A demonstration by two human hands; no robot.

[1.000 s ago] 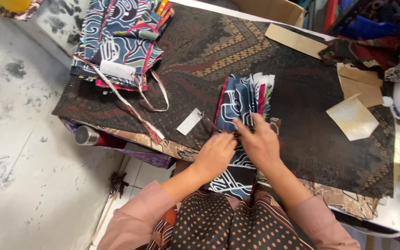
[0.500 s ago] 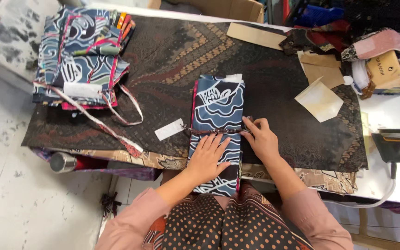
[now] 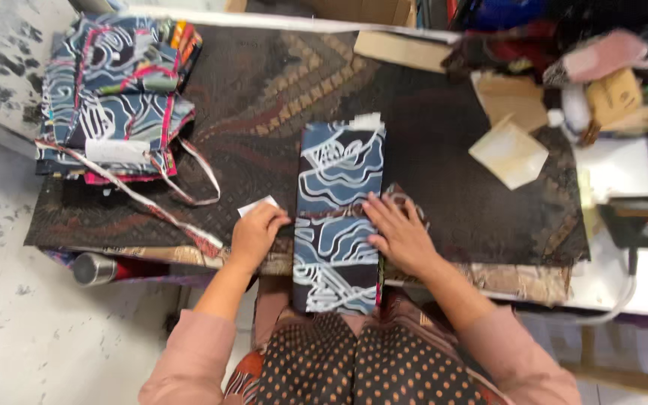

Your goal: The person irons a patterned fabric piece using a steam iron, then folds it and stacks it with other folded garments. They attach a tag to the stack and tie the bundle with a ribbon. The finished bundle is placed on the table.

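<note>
Two hands bracket a folded blue-and-white patterned cloth (image 3: 339, 217): left hand (image 3: 258, 234) pinching its left edge, right hand (image 3: 397, 234) pressed flat, fingers spread, on its right edge.

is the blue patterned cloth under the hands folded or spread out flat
Folded: the cloth lies as a narrow strip with straight side edges, its end hanging off the table. Left hand and right hand press its sides.

A counter (image 3: 451, 172) draped in dark patterned cloth fills the view. Pale, paint-stained concrete floor (image 3: 16, 322) spreads out to the left. Cardboard boxes (image 3: 384, 11) line the far edge, and light falls evenly across everything.
</note>
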